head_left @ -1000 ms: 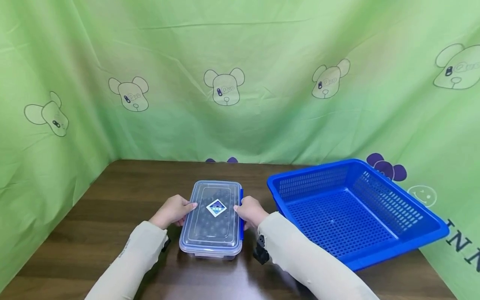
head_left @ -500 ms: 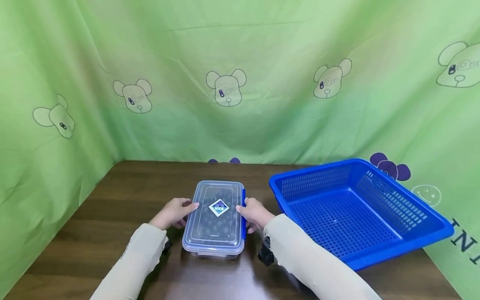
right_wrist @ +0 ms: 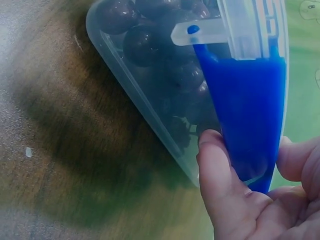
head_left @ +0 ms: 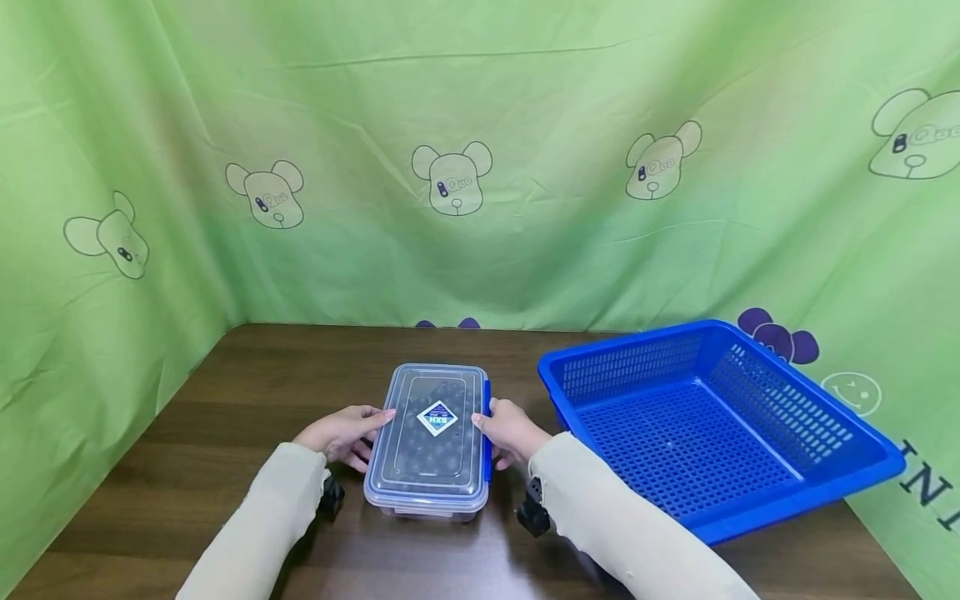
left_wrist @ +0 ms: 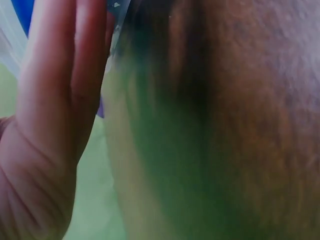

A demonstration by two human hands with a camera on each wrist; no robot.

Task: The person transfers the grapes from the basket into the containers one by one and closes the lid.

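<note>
In the middle of the head view is a clear plastic food container [head_left: 441, 450] with a see-through lid and a diamond-shaped blue and white label [head_left: 437, 418]. Dark round fruits [right_wrist: 142, 45], like grapes, show through its wall in the right wrist view. My left hand [head_left: 347, 433] holds the left edge, thumb on the lid rim and fingers down along the side. On the opposite edge my right hand [head_left: 512, 429] grips the container at its blue side latch [right_wrist: 245, 110], thumb on the lid's edge and fingers lower down.
A large blue plastic basket [head_left: 675, 450] with a perforated floor stands on the right of the brown wooden table [head_left: 187, 467], close to my right forearm. Green cloth [head_left: 345, 267] printed with bear heads hangs behind and along both sides.
The fingers of my left hand have spread and lowered beside the container, thumb still on its rim. My right hand keeps its hold. The head view has shifted slightly.
</note>
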